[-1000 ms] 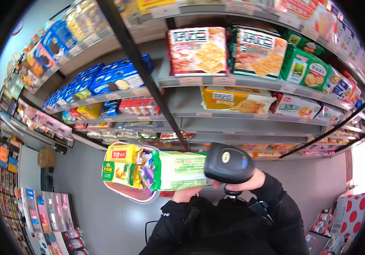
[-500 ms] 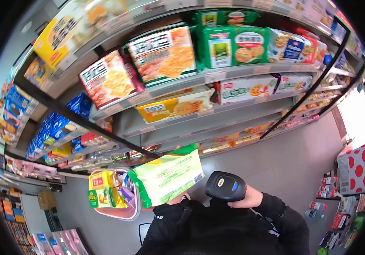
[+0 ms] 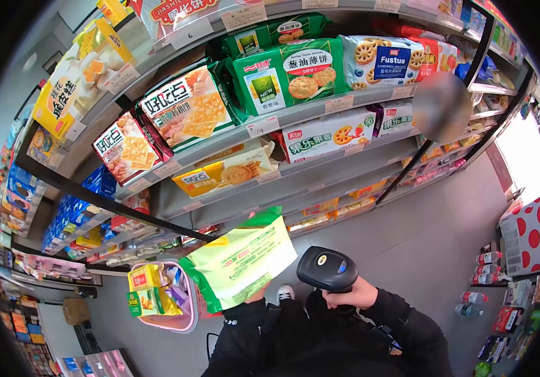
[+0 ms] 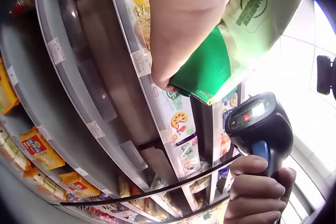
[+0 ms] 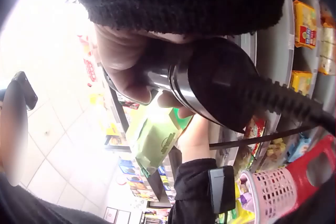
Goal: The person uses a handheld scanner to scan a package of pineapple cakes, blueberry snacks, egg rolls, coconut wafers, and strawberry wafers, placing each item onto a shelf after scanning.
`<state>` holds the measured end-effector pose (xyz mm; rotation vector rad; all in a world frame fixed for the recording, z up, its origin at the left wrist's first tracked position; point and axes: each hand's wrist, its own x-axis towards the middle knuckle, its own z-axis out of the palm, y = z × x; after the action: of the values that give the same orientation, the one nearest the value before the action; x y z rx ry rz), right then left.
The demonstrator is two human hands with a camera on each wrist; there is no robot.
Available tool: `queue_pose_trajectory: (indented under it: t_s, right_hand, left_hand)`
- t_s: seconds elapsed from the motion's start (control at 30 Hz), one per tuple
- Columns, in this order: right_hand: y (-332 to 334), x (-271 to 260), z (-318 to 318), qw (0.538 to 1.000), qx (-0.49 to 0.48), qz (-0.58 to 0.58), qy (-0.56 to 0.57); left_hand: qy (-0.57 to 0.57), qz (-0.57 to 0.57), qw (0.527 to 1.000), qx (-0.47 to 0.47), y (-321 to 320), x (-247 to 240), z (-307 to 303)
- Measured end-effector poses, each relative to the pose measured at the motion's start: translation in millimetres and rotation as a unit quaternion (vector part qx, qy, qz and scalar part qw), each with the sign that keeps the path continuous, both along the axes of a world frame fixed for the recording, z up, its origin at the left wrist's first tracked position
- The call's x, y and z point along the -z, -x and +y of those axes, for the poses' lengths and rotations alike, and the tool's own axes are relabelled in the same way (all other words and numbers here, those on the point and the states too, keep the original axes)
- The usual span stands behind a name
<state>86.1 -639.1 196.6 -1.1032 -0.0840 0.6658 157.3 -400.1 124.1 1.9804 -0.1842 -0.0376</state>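
My left hand (image 4: 184,19) grips a pale green packet with green ends (image 3: 245,257) by its edge; in the head view the packet covers most of that hand. Its printed back faces up, in front of my body. To the right of it, my right hand (image 3: 359,294) is wrapped around the handle of a black barcode scanner (image 3: 326,269). In the left wrist view, the fingers curl around the grip below a blue trigger (image 4: 260,155). A coiled cord (image 5: 283,100) leads from the handle's base in the right wrist view.
A pink basket (image 3: 189,322) with yellow and purple snack packs is left of the packet. Ahead, shelves carry green cracker packs (image 3: 286,78) and biscuit boxes (image 3: 330,135). Bottles (image 3: 469,310) and a red-dotted box (image 3: 528,235) are at the right.
The head view has swung right along the shelves. The scanner, earlier overlapping the packet's right end, is now apart from it. The packet has tilted, its right end higher.
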Motion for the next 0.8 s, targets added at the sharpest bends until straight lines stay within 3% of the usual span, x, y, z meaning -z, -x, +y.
queue_pose_trajectory:
  t_s: [0.07,0.13,0.2,0.27,0.3,0.33,0.6,0.77,0.8]
  right_hand:
    - [3.2,-2.2,3.8,1.0,0.008,-0.003,-0.013]
    - [6.3,-2.8,9.1,1.0,0.014,-0.01,-0.012]
    - [11.6,-5.4,16.1,1.0,0.022,-0.016,-0.007]
    - [15.5,-11.8,22.9,0.999,0.027,-0.011,0.026]
    - [18.2,-14.8,26.2,0.999,0.03,-0.014,0.032]
    - [21.3,-17.3,29.8,0.999,0.035,-0.012,0.037]
    - [27.4,-30.7,61.9,0.996,0.042,-0.029,0.079]
    - [27.4,-39.7,74.9,0.99,0.117,-0.059,0.053]
    - [26.3,-45.3,80.0,0.981,0.155,-0.097,0.057]
  left_hand:
    - [0.244,0.082,0.966,-0.015,0.7,-4.9,2.2]
    - [0.472,0.162,0.866,-0.021,-2.9,-9.3,4.5]
    - [0.667,0.241,0.705,-0.025,-4.9,-13.1,7.8]
    - [0.817,0.307,0.488,-0.033,-5.4,-17.0,11.1]
    - [0.819,0.308,0.484,-0.028,-4.9,-19.9,15.0]
    - [0.837,0.315,0.447,-0.023,-4.8,-22.9,19.4]
    - [0.92,0.371,0.124,0.0,-2.2,-33.1,40.8]
    - [0.91,0.409,-0.066,0.002,-3.2,-42.9,47.4]
    - [0.908,0.414,-0.064,0.0,-1.2,-27.3,39.7]
